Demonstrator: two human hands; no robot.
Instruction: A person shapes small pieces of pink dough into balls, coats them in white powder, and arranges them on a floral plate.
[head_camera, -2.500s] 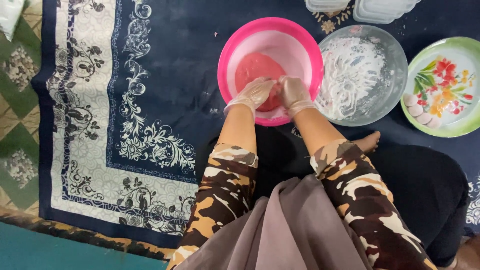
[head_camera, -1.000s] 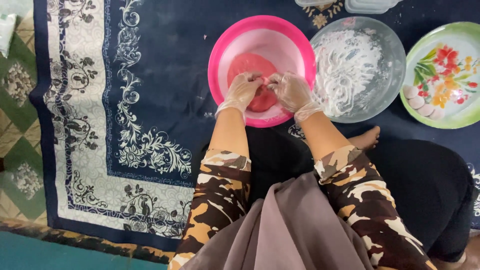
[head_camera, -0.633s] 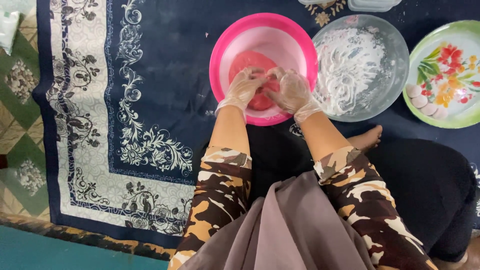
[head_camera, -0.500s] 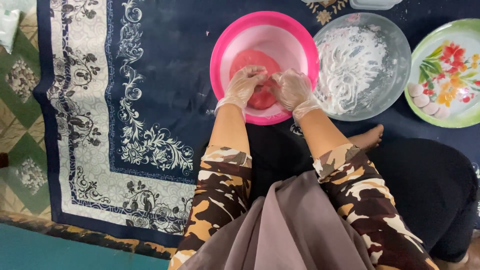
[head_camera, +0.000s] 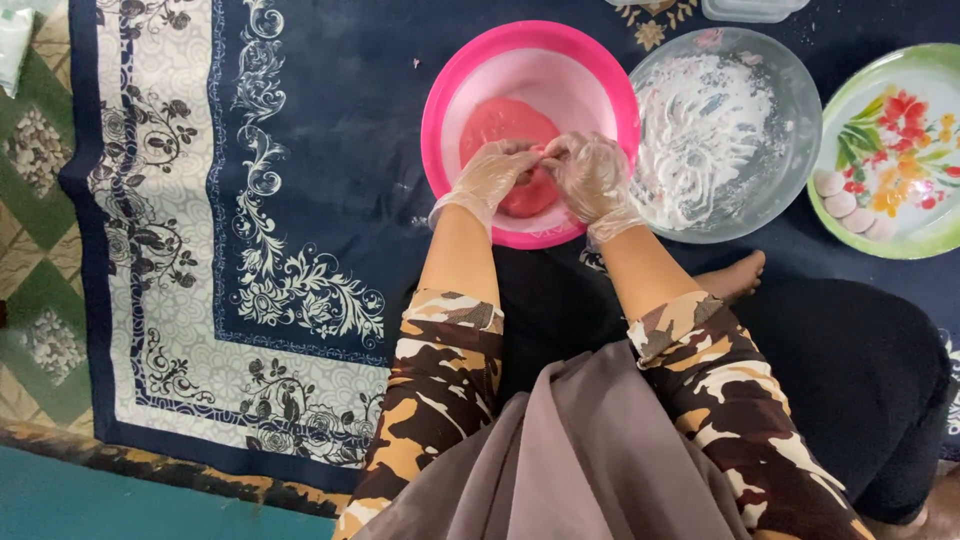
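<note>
Pink dough lump (head_camera: 505, 125) sits inside the pink plastic bowl (head_camera: 445, 90), low centre of the bowl floor, bowl at 12 o'clock from the person's lap. Both hands in thin clear disposable gloves, down in the bowl from the 6 o'clock rim. Left hand (head_camera: 492, 172) on the near-left part of the dough, fingers curled inward, knuckles up, closed on the dough. Right hand (head_camera: 590, 175) on the near-right part, fingers bent, pressing on the dough edge; fingertips of the two hands meet at about the middle, touching each other. How much dough is pinched between them: cannot tell, gloves and fingers cover it. Forearms bare, run roughly parallel from 6 o'clock up to the bowl, wrists slightly bent down; camouflage sleeves (head_camera: 440, 370) pushed to the elbows. Grey-brown cloth (head_camera: 590, 460) hangs over the lap between the arms.

Clear glass bowl (head_camera: 795, 100) smeared with white flour, at 3 o'clock of the pink bowl, rims touching or just beside. Green floral plate (head_camera: 925, 235) further at 3 o'clock, with a few pale pink dough balls (head_camera: 845, 200) on its near-left edge. Bare foot (head_camera: 735, 280) below the glass bowl. All on a dark blue patterned rug (head_camera: 300, 150) with a white floral border
</note>
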